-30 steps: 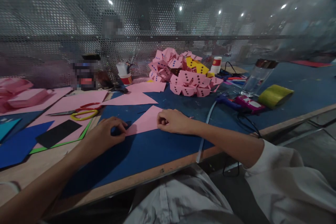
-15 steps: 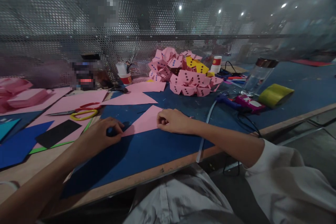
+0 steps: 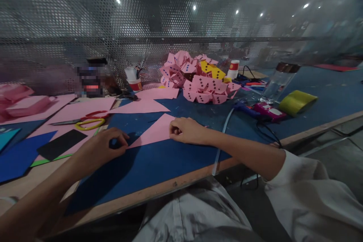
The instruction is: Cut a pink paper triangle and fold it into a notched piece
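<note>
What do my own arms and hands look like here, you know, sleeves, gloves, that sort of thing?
Your left hand and right hand are ungloved, with no ring or watch visible. Both forearms are bare. A loose, plain, whitish short sleeve ends near your right elbow; no left sleeve shows.

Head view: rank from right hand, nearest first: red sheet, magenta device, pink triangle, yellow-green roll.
1. Pink triangle: at the right hand.
2. Magenta device: to the right.
3. Yellow-green roll: farther right.
4. Red sheet: far back right.
</note>
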Action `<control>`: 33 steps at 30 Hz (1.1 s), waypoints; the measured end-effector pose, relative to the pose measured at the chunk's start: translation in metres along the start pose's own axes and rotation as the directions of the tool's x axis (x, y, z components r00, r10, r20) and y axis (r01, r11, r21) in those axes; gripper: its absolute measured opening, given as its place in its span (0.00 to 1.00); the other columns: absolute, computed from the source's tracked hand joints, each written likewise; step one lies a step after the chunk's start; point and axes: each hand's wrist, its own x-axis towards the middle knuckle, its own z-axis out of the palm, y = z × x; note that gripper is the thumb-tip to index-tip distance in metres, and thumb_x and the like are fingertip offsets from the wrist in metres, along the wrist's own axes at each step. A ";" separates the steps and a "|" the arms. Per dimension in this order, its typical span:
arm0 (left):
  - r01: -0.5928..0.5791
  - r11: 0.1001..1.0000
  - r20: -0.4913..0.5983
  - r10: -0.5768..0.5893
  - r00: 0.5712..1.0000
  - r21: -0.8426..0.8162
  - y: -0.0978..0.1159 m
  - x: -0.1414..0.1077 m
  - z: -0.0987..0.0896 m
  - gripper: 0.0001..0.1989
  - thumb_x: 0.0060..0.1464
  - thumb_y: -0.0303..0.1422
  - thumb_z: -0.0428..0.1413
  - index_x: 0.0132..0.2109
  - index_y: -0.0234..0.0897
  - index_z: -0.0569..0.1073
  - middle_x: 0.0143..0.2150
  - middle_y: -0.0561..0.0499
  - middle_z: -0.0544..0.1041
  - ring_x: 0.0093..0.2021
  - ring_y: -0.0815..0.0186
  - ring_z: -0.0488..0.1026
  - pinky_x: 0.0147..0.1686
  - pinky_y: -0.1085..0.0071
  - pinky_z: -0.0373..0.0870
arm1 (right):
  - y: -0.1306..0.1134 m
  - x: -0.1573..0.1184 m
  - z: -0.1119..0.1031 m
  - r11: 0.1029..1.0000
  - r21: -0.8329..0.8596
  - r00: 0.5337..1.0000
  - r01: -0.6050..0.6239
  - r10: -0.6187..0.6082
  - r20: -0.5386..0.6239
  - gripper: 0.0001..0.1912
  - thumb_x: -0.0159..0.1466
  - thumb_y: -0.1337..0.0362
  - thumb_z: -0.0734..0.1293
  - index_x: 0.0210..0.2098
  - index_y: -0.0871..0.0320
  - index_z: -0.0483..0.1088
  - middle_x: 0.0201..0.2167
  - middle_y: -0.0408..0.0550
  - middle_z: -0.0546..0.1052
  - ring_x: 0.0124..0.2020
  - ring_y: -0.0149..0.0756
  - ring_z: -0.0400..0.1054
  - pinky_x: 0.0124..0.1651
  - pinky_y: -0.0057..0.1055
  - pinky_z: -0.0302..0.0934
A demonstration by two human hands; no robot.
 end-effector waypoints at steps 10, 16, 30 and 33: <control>-0.009 1.000 -0.003 0.009 1.000 -0.013 -0.001 -0.004 -0.001 0.09 0.53 0.38 0.57 0.34 0.38 0.77 0.50 0.44 0.82 0.53 0.53 0.74 0.58 0.60 0.65 | -0.003 -0.001 -0.003 1.000 0.012 1.000 -0.009 0.009 0.014 0.03 0.63 0.67 0.69 0.36 0.57 0.76 0.35 0.44 0.79 0.37 0.33 0.70 0.39 0.29 0.55; -0.012 1.000 -0.013 0.012 1.000 -0.010 -0.002 -0.004 -0.002 0.08 0.52 0.38 0.56 0.33 0.40 0.76 0.48 0.45 0.83 0.52 0.53 0.75 0.57 0.60 0.66 | -0.001 0.000 -0.001 1.000 0.013 1.000 -0.003 0.002 0.009 0.03 0.63 0.66 0.69 0.36 0.57 0.76 0.35 0.44 0.79 0.36 0.33 0.69 0.39 0.29 0.55; -0.090 0.992 -0.154 0.076 0.985 -0.087 0.023 -0.003 0.014 0.19 0.59 0.53 0.58 0.37 0.42 0.78 0.45 0.48 0.82 0.48 0.53 0.76 0.53 0.60 0.67 | -0.007 0.000 -0.003 1.000 -0.009 1.000 -0.021 0.021 0.015 0.03 0.63 0.67 0.69 0.37 0.58 0.76 0.36 0.44 0.79 0.37 0.33 0.69 0.40 0.30 0.54; -0.106 0.988 -0.136 0.090 0.987 -0.114 0.013 0.000 0.018 0.18 0.59 0.53 0.59 0.36 0.42 0.77 0.45 0.48 0.82 0.50 0.52 0.76 0.55 0.58 0.68 | -0.007 -0.001 -0.003 1.000 -0.009 1.000 -0.024 0.025 0.015 0.02 0.63 0.67 0.69 0.36 0.57 0.75 0.36 0.44 0.79 0.37 0.33 0.69 0.41 0.30 0.54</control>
